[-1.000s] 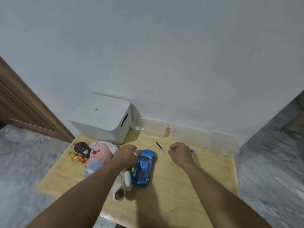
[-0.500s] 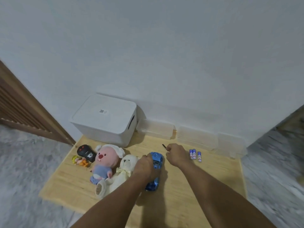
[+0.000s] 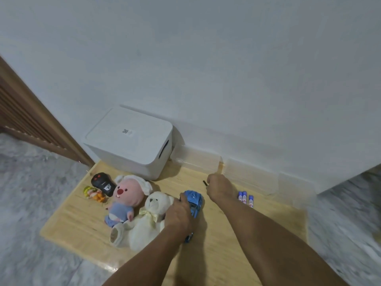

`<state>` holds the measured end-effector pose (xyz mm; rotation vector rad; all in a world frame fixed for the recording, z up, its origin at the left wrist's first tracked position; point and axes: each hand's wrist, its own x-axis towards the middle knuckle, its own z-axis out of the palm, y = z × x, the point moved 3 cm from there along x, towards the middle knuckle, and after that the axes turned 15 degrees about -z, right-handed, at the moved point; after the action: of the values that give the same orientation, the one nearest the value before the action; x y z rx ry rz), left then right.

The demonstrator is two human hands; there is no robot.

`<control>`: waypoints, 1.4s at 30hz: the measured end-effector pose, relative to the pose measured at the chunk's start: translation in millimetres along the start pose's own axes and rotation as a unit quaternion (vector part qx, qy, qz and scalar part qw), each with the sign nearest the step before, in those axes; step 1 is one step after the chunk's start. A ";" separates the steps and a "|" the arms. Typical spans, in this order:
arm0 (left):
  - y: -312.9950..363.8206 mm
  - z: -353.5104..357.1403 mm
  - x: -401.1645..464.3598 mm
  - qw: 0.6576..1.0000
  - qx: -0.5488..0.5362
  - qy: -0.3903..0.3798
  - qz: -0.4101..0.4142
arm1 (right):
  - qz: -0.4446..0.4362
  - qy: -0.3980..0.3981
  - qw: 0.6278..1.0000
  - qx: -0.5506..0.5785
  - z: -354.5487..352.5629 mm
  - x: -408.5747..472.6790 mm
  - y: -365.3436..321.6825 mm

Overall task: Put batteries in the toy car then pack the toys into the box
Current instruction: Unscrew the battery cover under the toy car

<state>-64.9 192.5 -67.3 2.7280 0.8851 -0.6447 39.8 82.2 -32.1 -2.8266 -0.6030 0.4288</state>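
A blue toy car [image 3: 194, 203] lies on the wooden table [image 3: 237, 250], and my left hand [image 3: 179, 215] is closed over its near half. My right hand [image 3: 219, 187] is closed on a small dark screwdriver [image 3: 205, 182], whose tip sticks out to the left. Three blue batteries [image 3: 245, 198] lie just right of that hand. A white lidded box [image 3: 132, 141] stands at the back left. In front of it lie a pink plush [image 3: 125, 197], a white teddy bear [image 3: 147, 219], a black remote [image 3: 103, 183] and a small yellow-orange toy [image 3: 92, 193].
Clear plastic containers [image 3: 198, 159] line the wall behind the table. A wooden slatted panel [image 3: 24, 116] stands at the left. Grey marbled floor surrounds the low table on both sides.
My left hand has moved from the plush toys onto the blue car. My right hand has moved left off the batteries and closed on the screwdriver.
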 end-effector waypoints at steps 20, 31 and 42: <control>-10.0 -45.6 16.8 0.616 -0.688 -0.371 -0.094 | 0.145 0.145 0.822 0.531 -20.5 -23.2 23.8; -1.1 -64.1 14.7 0.644 -0.654 -0.395 -0.048 | 0.069 0.269 0.774 0.569 -69.9 -55.3 3.8; 8.7 -65.5 0.2 0.678 -0.642 -0.356 -0.046 | 0.006 0.374 0.788 0.489 -73.2 -61.5 -10.2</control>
<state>-37.1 206.3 -9.0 1.0234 0.7619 -0.6288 6.3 54.0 53.4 -1.7377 -0.0995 -0.3299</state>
